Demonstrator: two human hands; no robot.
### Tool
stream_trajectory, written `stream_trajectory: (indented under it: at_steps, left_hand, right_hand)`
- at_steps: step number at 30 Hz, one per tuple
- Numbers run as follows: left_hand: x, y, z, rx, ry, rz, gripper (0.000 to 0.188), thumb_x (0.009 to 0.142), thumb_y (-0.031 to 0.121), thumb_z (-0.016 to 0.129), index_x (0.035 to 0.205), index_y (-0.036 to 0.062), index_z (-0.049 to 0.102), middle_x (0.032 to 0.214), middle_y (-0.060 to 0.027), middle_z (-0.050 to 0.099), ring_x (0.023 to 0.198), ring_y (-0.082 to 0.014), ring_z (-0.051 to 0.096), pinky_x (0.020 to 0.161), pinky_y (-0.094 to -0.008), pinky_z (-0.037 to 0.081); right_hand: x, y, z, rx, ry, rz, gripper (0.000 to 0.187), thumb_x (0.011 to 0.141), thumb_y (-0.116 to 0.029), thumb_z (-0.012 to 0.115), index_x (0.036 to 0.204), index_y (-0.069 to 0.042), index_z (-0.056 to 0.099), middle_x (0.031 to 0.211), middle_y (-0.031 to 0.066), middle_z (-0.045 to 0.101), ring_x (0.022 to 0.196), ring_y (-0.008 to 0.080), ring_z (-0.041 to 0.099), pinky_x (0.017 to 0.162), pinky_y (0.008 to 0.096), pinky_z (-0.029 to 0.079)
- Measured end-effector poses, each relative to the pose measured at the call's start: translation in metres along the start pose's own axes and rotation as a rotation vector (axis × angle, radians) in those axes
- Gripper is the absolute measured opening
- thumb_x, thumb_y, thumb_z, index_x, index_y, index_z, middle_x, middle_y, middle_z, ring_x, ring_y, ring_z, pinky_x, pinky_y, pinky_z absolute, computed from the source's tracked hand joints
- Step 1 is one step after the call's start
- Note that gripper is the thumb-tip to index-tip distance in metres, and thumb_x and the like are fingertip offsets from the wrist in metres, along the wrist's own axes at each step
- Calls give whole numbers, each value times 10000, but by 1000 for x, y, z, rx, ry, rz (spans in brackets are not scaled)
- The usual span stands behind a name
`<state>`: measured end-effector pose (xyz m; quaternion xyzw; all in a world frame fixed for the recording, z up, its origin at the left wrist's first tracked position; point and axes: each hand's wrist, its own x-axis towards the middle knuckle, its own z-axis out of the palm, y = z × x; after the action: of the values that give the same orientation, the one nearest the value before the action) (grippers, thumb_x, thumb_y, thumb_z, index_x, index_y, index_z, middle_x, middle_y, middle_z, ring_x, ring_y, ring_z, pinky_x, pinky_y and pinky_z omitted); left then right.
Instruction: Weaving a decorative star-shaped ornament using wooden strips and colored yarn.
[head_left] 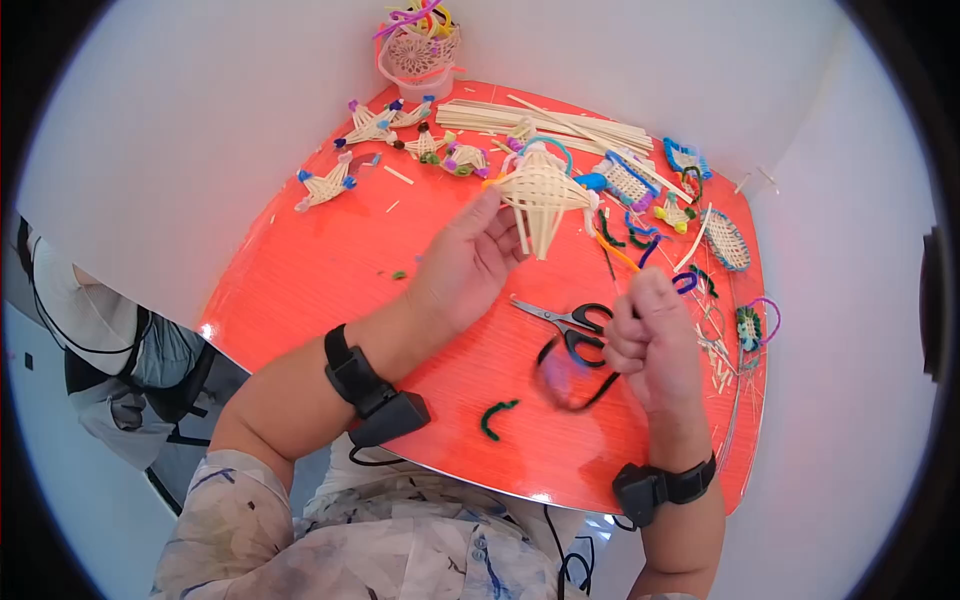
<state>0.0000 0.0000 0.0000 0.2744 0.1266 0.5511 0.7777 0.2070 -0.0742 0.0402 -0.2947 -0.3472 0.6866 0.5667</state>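
Note:
My left hand grips a woven bamboo-strip piece, diamond-shaped, with loose strip ends pointing down and pale pink fuzzy wraps at its corners. A light blue fuzzy loop curves over its top. To the right, my right hand is closed in a pinch on an orange pipe cleaner, which stretches up toward the woven piece; whether it is fastened there I cannot tell. Black-handled scissors lie open just left of my right hand. Below them is a blurred black loop.
Finished woven pieces stand at the far left, more at the right. Bamboo strips lie along the back. A pink basket holds pipe cleaners. A green pipe-cleaner scrap rests near the front of the red table.

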Motion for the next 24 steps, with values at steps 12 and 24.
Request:
stream_trajectory:
  at_steps: [12, 24]
  left_hand:
    - [3, 2, -1, 94, 5, 6, 231, 958, 241, 496, 1103, 69, 549, 1050, -58, 632, 956, -140, 600, 803, -304, 503]
    - [-6, 5, 19, 695, 7, -51, 212, 924, 235, 570, 1036, 55, 566, 1002, -61, 624, 904, -114, 568, 720, -225, 458]
  right_hand:
    - [10, -31, -46, 191, 163, -690, 240, 1005, -214, 374, 838, -56, 440, 771, 31, 447, 694, 143, 442, 712, 303, 406]
    - [34, -9, -79, -729, 821, -569, 197, 919, -113, 548, 1086, -18, 511, 935, 22, 556, 827, 86, 523, 706, 233, 439]
